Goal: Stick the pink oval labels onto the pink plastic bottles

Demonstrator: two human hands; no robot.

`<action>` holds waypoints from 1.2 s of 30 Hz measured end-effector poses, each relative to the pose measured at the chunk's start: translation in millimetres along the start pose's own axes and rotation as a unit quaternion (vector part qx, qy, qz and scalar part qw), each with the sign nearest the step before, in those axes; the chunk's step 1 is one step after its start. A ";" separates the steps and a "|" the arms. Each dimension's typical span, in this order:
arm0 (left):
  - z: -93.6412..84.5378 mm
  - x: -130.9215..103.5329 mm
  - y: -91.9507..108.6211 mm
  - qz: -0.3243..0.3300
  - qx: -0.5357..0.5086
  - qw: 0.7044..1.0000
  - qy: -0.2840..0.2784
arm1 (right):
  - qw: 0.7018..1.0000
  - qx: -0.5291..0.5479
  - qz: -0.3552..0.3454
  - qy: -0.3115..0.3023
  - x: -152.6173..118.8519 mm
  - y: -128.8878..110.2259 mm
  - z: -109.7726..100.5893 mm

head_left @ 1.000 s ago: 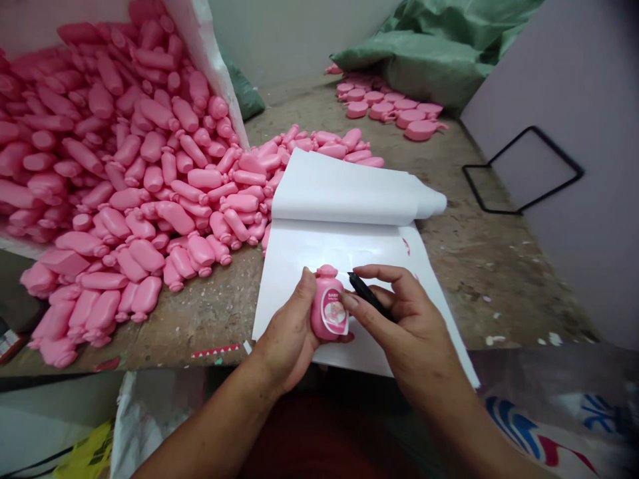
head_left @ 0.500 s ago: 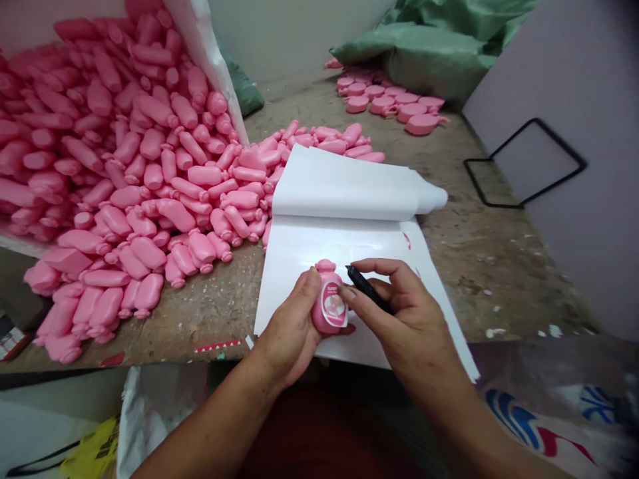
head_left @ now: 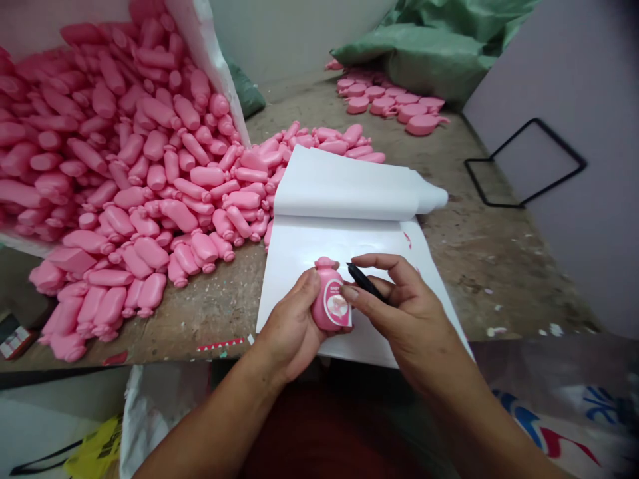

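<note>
My left hand (head_left: 294, 316) is wrapped round a small pink bottle (head_left: 324, 289), held upright with its neck away from me. On the bottle's front is an oval label (head_left: 336, 303) with a picture and lettering; its lower right corner stands out past the bottle's side. My right hand (head_left: 407, 306) holds a black pen-like tool (head_left: 367, 281), its point toward the upper left, while the thumb touches the label's right edge. Below both hands lie white sheets (head_left: 294, 259), the upper ones folded back into a roll (head_left: 344, 193).
Many pink bottles (head_left: 150, 256) spill from a white foam box (head_left: 227, 73) at the left. Flat pink pieces (head_left: 424, 124) lie at the back under a green sack (head_left: 424, 56). A black metal frame (head_left: 524, 163) leans at the right wall. The wooden table's front edge is close.
The right thumb has shifted slightly along the label's right edge, and more of the label's lower right corner shows. Both hands keep their holds. The view has shifted a little.
</note>
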State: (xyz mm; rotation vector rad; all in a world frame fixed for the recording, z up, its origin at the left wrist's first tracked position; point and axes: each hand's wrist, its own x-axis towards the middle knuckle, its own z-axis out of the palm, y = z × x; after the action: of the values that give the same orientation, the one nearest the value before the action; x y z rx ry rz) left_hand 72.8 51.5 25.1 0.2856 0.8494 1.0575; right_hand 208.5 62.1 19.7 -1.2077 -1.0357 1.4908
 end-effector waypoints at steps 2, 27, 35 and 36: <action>0.1 0.1 1.7 -0.006 -0.011 1.000 0.002 | 1.000 -0.002 -0.007 0.004 -0.6 -1.0 0.9; 2.1 1.6 -1.9 0.025 0.006 0.999 0.025 | 1.000 -0.014 -0.002 0.019 -0.1 2.5 1.9; 2.5 -4.2 -0.2 0.038 0.077 0.996 0.007 | 0.996 -0.080 -0.024 0.029 -0.6 0.8 3.2; 2.4 -4.7 -0.3 0.037 0.091 0.995 0.004 | 0.994 -0.101 -0.034 0.031 -1.0 -0.3 3.5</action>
State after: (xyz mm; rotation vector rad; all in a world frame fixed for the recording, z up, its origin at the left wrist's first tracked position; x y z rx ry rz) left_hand 73.7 47.8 28.8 0.4690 0.9489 1.0517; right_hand 205.2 61.0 20.7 -1.3383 -1.1953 1.3120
